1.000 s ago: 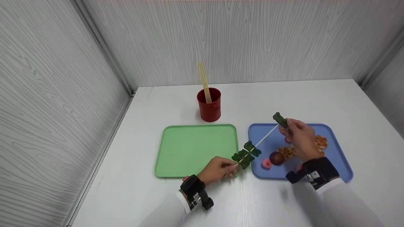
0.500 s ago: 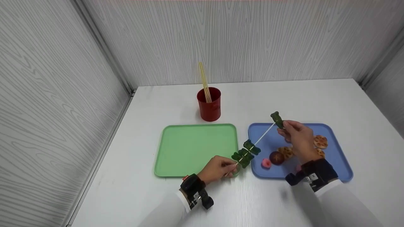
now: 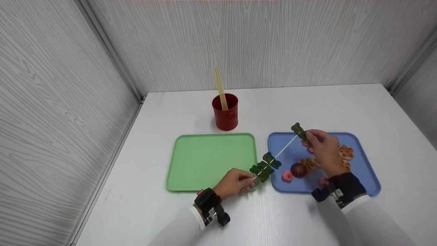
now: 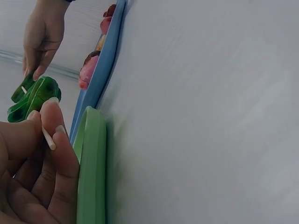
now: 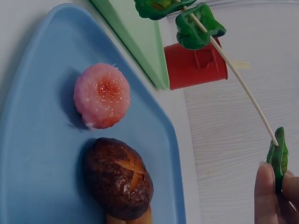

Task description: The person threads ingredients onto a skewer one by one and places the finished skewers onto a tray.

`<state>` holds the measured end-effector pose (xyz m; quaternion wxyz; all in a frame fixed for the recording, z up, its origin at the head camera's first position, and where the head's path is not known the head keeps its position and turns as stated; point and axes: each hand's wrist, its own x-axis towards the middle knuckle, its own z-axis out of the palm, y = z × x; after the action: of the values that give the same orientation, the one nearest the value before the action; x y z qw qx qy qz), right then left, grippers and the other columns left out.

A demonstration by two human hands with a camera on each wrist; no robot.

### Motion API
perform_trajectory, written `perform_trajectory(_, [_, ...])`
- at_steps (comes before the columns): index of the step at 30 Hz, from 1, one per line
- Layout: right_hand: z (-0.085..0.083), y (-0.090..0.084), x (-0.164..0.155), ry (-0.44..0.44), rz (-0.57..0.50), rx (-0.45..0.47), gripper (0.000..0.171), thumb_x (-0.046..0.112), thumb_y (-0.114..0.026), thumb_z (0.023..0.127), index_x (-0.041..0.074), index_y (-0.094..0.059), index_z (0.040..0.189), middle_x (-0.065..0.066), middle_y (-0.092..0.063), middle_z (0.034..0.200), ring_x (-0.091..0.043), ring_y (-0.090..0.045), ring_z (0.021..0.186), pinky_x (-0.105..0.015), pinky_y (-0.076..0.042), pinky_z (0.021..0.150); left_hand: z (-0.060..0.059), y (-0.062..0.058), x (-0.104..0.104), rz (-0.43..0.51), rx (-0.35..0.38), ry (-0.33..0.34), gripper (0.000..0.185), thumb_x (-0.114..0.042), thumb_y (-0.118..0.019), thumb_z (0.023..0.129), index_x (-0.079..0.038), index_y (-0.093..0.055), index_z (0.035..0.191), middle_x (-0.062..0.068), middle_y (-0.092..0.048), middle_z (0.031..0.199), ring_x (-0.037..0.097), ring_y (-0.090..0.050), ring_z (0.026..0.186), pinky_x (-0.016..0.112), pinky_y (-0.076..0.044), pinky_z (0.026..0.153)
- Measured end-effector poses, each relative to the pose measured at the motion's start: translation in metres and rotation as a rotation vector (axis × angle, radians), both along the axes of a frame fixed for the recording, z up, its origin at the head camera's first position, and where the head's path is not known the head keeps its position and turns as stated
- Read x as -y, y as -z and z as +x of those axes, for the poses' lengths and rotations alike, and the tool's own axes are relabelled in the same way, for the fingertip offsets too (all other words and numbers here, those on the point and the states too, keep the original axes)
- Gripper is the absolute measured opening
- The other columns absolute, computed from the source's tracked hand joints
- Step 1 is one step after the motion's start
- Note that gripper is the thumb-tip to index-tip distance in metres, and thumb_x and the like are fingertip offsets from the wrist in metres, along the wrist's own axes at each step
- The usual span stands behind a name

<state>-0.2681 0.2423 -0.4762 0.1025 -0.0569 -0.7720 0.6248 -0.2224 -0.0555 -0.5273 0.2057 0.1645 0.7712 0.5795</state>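
By the near right corner of a shallow green rectangular tray (image 3: 211, 157), the fingers of the left hand (image 3: 235, 182) are pinching a thin pale skewer (image 3: 286, 146) carrying glossy green lobed pieces (image 3: 272, 160). Over a shallow blue rectangular tray (image 3: 363, 177), the right hand's (image 3: 326, 148) fingers are gripping another green piece (image 3: 297, 130) at the skewer's far end.

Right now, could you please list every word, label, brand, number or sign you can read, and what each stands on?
No text can be read in any view.
Round dark red cup: faint mark on its side, too unclear to read.
Black wrist-strapped devices: pale patches, too small to read.
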Motion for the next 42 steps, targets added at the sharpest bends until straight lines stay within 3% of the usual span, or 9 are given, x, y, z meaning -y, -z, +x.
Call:
perform_trajectory(4, [0.000,0.000,-0.002,-0.009,0.101,-0.038,0.034,0.023,-0.059,0.098,-0.005,-0.066,0.115,0.002,-0.072,0.081,-0.010,-0.070,0.073,-0.021,-0.057,0.063,-0.003,0.002,0.001,-0.003,-0.002,0.005,0.015,-0.003,-0.063,0.093,0.001,-0.074,0.103,0.006,-0.070,0.080,0.007,-0.060,0.066,0.018,-0.049,0.059])
perform_trajectory(11, [0.000,0.000,-0.006,-0.036,0.176,-0.098,0.031,0.021,-0.058,0.099,-0.005,-0.067,0.113,-0.010,-0.073,0.087,-0.007,-0.069,0.070,-0.021,-0.057,0.062,-0.003,0.001,0.002,-0.019,-0.012,-0.001,0.015,0.000,-0.062,0.093,0.004,-0.073,0.102,0.007,-0.070,0.080,0.007,-0.060,0.065,0.017,-0.050,0.060])
perform_trajectory(16, [0.002,0.001,-0.006,-0.055,0.183,-0.141,0.028,0.016,-0.057,0.099,-0.007,-0.067,0.112,-0.023,-0.071,0.091,-0.011,-0.070,0.071,-0.018,-0.055,0.059,-0.002,0.001,0.003,-0.035,-0.044,-0.006,0.014,-0.001,-0.062,0.093,0.003,-0.073,0.101,0.007,-0.070,0.079,0.005,-0.059,0.064,0.017,-0.049,0.059])
perform_trajectory(23, [0.015,-0.019,0.007,-0.061,0.177,-0.183,0.023,0.005,-0.057,0.098,-0.014,-0.066,0.108,-0.034,-0.067,0.088,0.000,-0.063,0.060,-0.014,-0.050,0.052,-0.003,0.001,0.004,-0.053,-0.079,-0.015,0.014,-0.007,-0.065,0.093,-0.001,-0.075,0.101,0.006,-0.071,0.080,0.005,-0.059,0.065,0.017,-0.050,0.060])
perform_trajectory(31, [0.021,-0.032,0.012,-0.038,0.189,-0.113,0.026,0.009,-0.056,0.099,-0.013,-0.065,0.111,-0.031,-0.068,0.089,0.002,-0.062,0.060,-0.014,-0.050,0.053,-0.003,-0.001,0.005,-0.037,-0.029,-0.025,0.012,-0.011,-0.070,0.090,-0.006,-0.077,0.099,0.001,-0.072,0.088,0.008,-0.063,0.075,0.023,-0.055,0.067])
perform_trajectory(37, [0.011,-0.015,0.004,-0.045,0.163,-0.110,0.028,0.013,-0.056,0.100,-0.009,-0.066,0.113,-0.031,-0.068,0.093,0.000,-0.064,0.063,-0.015,-0.052,0.054,-0.003,-0.001,0.004,-0.042,-0.035,-0.029,0.012,-0.012,-0.070,0.090,-0.006,-0.076,0.099,0.000,-0.071,0.087,0.008,-0.062,0.072,0.022,-0.054,0.064])
perform_trajectory(42, [0.003,-0.002,-0.003,-0.026,0.204,-0.112,0.030,0.020,-0.058,0.099,-0.005,-0.067,0.113,-0.021,-0.071,0.089,-0.001,-0.065,0.064,-0.017,-0.053,0.055,-0.003,-0.001,0.005,-0.011,-0.026,0.013,0.015,-0.010,-0.064,0.094,-0.002,-0.074,0.102,0.003,-0.070,0.082,0.007,-0.061,0.067,0.019,-0.051,0.061])
